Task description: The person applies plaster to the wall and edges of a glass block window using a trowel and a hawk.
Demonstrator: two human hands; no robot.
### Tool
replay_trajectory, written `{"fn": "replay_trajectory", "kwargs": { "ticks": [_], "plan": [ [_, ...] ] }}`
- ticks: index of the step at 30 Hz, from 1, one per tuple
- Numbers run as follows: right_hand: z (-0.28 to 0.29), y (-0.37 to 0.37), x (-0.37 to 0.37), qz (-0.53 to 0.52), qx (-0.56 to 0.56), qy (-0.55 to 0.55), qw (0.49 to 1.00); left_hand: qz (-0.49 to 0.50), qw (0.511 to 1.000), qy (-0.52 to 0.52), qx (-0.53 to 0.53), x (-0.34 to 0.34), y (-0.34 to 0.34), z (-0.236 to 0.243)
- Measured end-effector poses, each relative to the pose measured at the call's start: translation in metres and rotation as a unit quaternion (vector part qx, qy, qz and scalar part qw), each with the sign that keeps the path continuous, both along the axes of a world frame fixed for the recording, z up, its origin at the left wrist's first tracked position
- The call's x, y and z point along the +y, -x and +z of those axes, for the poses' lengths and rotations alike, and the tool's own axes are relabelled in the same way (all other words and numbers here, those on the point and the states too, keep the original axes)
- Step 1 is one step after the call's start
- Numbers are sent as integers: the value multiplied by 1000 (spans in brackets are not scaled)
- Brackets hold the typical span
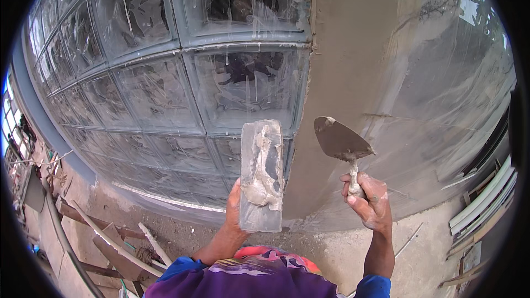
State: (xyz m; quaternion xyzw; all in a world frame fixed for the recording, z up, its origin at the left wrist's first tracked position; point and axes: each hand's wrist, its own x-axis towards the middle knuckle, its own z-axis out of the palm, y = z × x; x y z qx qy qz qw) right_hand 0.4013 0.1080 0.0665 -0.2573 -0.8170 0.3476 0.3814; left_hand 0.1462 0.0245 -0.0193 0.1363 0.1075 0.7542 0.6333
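My left hand (234, 215) is closed on a grey rectangular plastering float (255, 218) held upright before my chest, its thumb along the left edge and its other fingers hidden. A raised strip of wet mortar (262, 187) runs down the float's upper face. To the right, my right hand (369, 197) grips the mortar-crusted handle of a pointing trowel (341, 139). The blade tilts up and left, with a little mortar at its tip. Both tools stand in front of a wall: glass blocks (248, 85) on the left, a smooth band of fresh grey plaster (350, 44) beside them.
Smeared grey wall (441, 88) continues to the right. Long boards and poles (118, 248) lie on the floor at lower left. A stack of pale pipes or strips (483, 201) lies at the right. A blue-grey post (52, 110) edges the block wall.
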Motion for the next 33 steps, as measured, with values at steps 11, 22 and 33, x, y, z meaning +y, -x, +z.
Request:
{"fn": "replay_trajectory", "kwargs": {
  "ticks": [11,22,33],
  "plan": [
    [-103,47,-12,-179,15,-308,934,-51,998,-16,-38,-17,-1,26],
    [-11,-14,-52,-33,-134,-25,990,279,934,-77,211,6,-1,24],
    [3,0,-59,-37,-265,-20,963,459,825,-105,312,28,-4,-10]
  ]
}}
